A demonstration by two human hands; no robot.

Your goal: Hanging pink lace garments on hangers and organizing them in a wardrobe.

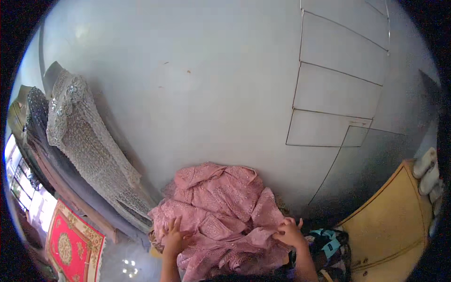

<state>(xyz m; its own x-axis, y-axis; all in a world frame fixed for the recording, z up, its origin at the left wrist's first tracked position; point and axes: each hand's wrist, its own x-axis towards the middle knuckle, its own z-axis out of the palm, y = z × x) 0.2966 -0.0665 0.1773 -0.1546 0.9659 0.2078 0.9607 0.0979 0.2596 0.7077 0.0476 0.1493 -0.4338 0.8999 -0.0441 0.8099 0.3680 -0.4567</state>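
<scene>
A heap of pink textured fabric lies bunched up in front of me, close to the wall. On its left part rests my left hand, the fingers spread over the cloth. At the right edge of the heap, my right hand has its fingers bent against a fold; whether it pinches the cloth cannot be told. What lies under the heap is mostly hidden.
Sequinned gowns on dress forms stand at the left. Beyond them a red patterned rug covers part of the floor. To the right are a dark pile with turquoise cloth and a tan padded surface. A wire rack is against the wall.
</scene>
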